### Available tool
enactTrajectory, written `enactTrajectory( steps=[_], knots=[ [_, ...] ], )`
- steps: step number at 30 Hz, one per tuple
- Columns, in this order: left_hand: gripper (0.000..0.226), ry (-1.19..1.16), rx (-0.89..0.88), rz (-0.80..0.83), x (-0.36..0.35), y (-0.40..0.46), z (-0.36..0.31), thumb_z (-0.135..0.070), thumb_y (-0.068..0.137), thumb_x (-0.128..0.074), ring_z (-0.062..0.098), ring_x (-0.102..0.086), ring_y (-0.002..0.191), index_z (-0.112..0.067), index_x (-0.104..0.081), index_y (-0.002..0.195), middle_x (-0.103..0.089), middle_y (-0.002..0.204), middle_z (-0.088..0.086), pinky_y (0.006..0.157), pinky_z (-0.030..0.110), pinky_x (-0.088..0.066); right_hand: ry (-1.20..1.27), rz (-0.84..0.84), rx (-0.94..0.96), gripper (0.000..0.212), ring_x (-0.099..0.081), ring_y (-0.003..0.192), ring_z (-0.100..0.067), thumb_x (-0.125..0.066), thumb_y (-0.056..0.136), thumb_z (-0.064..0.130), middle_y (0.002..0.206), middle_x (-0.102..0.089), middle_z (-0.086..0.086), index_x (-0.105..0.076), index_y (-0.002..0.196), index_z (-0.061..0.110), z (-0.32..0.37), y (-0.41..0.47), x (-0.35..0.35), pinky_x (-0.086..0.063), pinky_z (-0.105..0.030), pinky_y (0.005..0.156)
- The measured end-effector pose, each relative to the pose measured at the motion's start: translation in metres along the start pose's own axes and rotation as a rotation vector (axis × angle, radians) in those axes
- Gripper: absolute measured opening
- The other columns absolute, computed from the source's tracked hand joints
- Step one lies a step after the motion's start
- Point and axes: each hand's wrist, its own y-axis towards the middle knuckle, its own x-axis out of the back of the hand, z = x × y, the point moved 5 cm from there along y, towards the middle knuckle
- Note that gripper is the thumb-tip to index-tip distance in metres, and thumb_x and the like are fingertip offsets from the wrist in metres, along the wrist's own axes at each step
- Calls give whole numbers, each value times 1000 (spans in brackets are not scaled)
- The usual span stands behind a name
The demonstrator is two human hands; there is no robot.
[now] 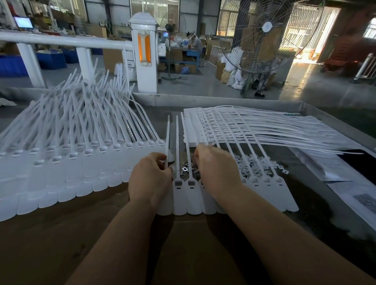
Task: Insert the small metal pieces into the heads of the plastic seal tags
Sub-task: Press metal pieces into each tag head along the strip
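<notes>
So both hands are working over the row of seal tags (pixel 227 196) lying flat on the table (pixel 101 241), flags toward the person and tails running away past the fingers. The left hand (pixel 150 177) is curling its fingers around the thin tail (pixel 167 141) of one tag, pinching it just above the head. The right hand (pixel 215 167) is hovering with fingertips dipping into the loose pile of metal pieces (pixel 189 166) sitting right between the two hands; its fingers are bunched together, but honestly I can't tell whether they're already gripping a piece, the knuckles are hiding it. Two tag heads (pixel 184 183) are showing just under the fingers, with their sockets facing up. I'd say this is the pick-up step: grabbing one clip while steadying the tag. The next move is probably going to need the piece turned flat and square to the socket, then pressed straight down.
</notes>
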Motion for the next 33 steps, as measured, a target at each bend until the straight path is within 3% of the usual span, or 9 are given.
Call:
enactTrajectory(
  steps=[3, 5, 7, 12, 18, 24, 26, 30, 33],
  knots=[
    [36, -3, 2, 1, 0, 0, 0, -19, 87, -63, 20, -61, 97, -15, -58, 122, -66, 112, 7, 83, 33, -51, 40, -18, -51, 12, -52, 62, -12, -45, 96, 6, 74, -58, 1, -55, 101, 9, -6, 0, 5, -36, -21, 55],
    [36, 0, 4, -4, 1, 0, 1, -19, 87, -63, 20, -61, 98, -16, -58, 122, -66, 113, 7, 82, 33, -50, 78, -22, -72, 10, -51, 55, -12, -43, 97, 6, 66, -54, 2, -53, 98, 10, -10, -1, 9, -42, -24, 50],
    [36, 4, 2, -9, 1, 0, 1, -19, 86, -64, 20, -61, 97, -16, -59, 121, -66, 112, 6, 81, 32, -50, 178, -18, -98, 10, -55, 57, -13, -45, 96, 7, 68, -59, 0, -55, 96, 10, -16, -4, 14, -50, -28, 56],
    [35, 8, 8, -10, 0, 0, 2, -19, 86, -64, 20, -61, 95, -16, -60, 120, -67, 110, 6, 81, 32, -49, 354, -3, -191, 12, -58, 73, -8, -55, 92, 15, 88, -68, 0, -65, 96, 11, -37, -13, 23, -46, -15, 67],
    [35, 11, 14, -9, -1, 1, 3, -20, 85, -64, 14, -56, 87, -16, -60, 120, -67, 108, 6, 75, 27, -45, 416, -2, -273, 9, -65, 80, -16, -61, 88, 13, 89, -70, -4, -68, 93, 11, -54, -18, 20, -54, -34, 79],
    [36, 3, 11, 10, -1, 2, 1, -20, 85, -65, 20, -62, 92, -16, -59, 120, -67, 108, 6, 82, 36, -53, 401, -49, -320, 12, -61, 74, -7, -62, 86, 7, 93, -71, -3, -70, 95, 11, -62, -13, 18, -45, -8, 64],
    [36, 4, 11, 11, 0, 1, 1, -20, 85, -65, 20, -62, 92, -16, -59, 120, -66, 108, 6, 82, 37, -53, 418, -72, -338, 16, -59, 78, -6, -63, 86, 6, 97, -70, -4, -67, 100, 11, -64, -15, 19, -40, -5, 65],
    [36, 2, 19, 15, 0, 1, 0, -19, 85, -64, 21, -62, 93, -16, -59, 120, -66, 108, 6, 83, 36, -53, 404, -66, -319, 18, -63, 84, -9, -62, 86, 6, 99, -71, -4, -70, 101, 11, -65, -17, 20, -44, -10, 72],
    [36, -3, 20, 13, 0, 0, 1, -20, 85, -64, 21, -62, 93, -16, -59, 120, -66, 108, 6, 83, 36, -53, 418, -84, -312, 12, -66, 84, -14, -62, 86, 5, 93, -71, -4, -70, 93, 10, -64, -16, 22, -54, -25, 78]
  ],
)
